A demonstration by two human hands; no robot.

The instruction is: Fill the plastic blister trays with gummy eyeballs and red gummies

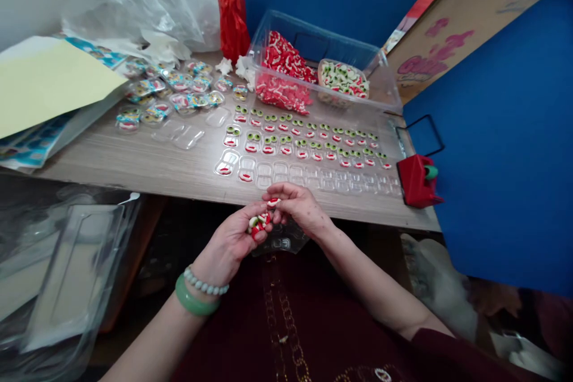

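My left hand is cupped around a small pile of red-and-white lip-shaped candies and green eye-shaped candies. Between the fingertips of my right hand is one lip-shaped candy, held just above that pile. Both hands are close together at the table's front edge. Beyond them, clear plastic blister trays lie in rows. Cups in the back two rows hold green eyes above red lips. In the front row, lips show in the two leftmost cups.
A clear bin at the back holds piled red lips and a tub of green eyes. Filled packs and yellow paper lie left. A red tape dispenser stands right; a red-wrapped bottle stands behind.
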